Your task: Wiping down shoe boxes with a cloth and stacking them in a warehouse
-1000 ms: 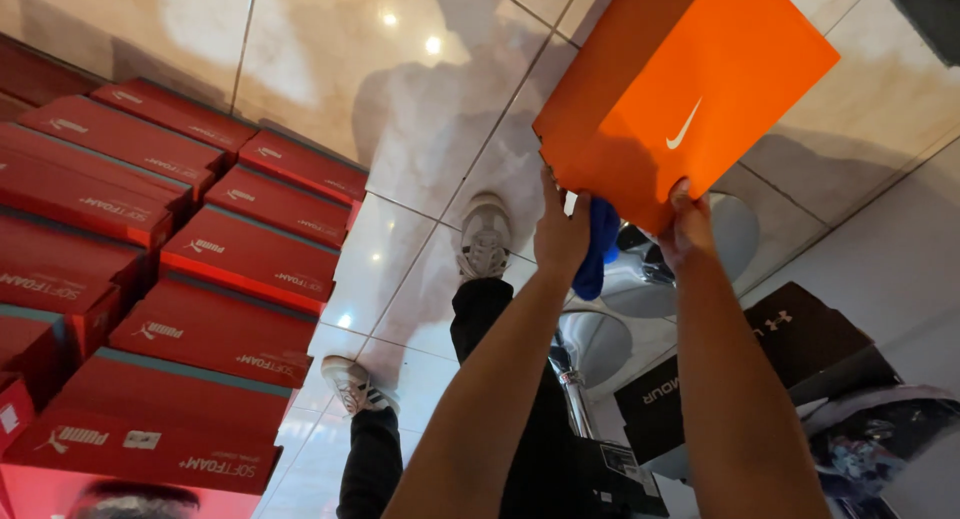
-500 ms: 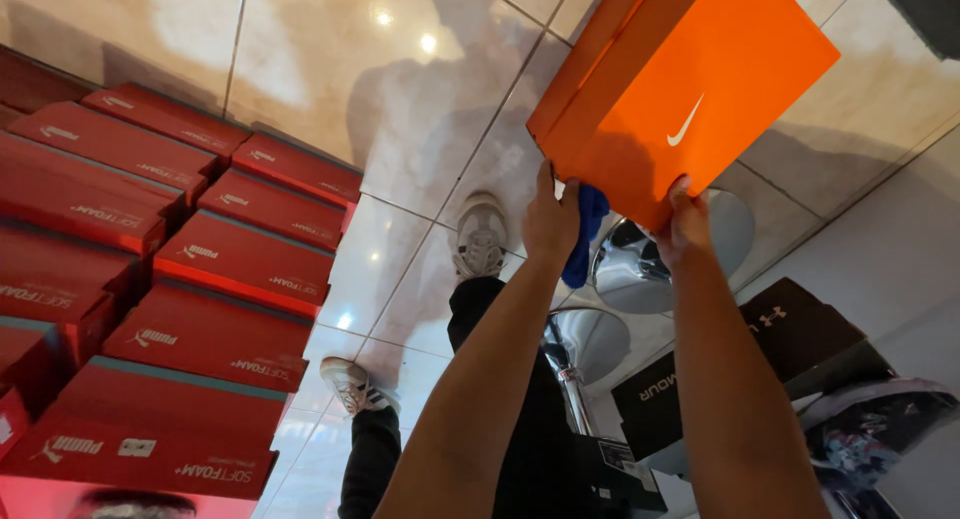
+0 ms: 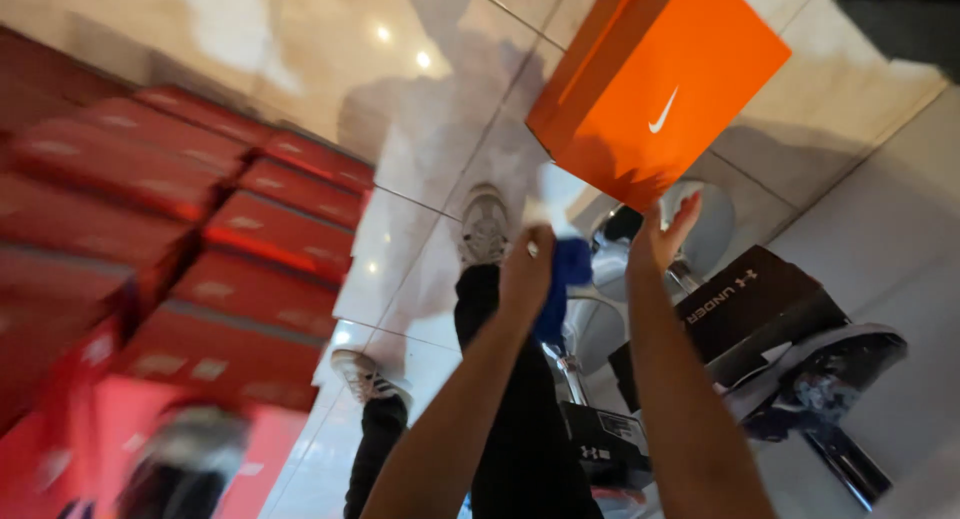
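Observation:
An orange shoe box (image 3: 655,89) with a white logo hangs in the air at the upper right, tilted, and neither hand touches it. My right hand (image 3: 662,237) is just below its lower corner with fingers spread and nothing in it. A little to the left and lower is my left hand (image 3: 527,269), its fingers curled around a blue cloth (image 3: 562,284) that hangs down beside it. Both forearms reach up from the bottom of the view.
Rows of red shoe boxes (image 3: 270,229) are stacked on the left, blurred near the bottom. A black shoe box (image 3: 745,304) and a round chrome stool (image 3: 700,229) are at the right. Dark trouser legs with sneakers (image 3: 485,224) stand on the glossy tile floor (image 3: 330,69).
Both hands gripped the orange box's lower edge before; now the box is free of them and above. My hands have dropped lower and the view has shifted and blurred.

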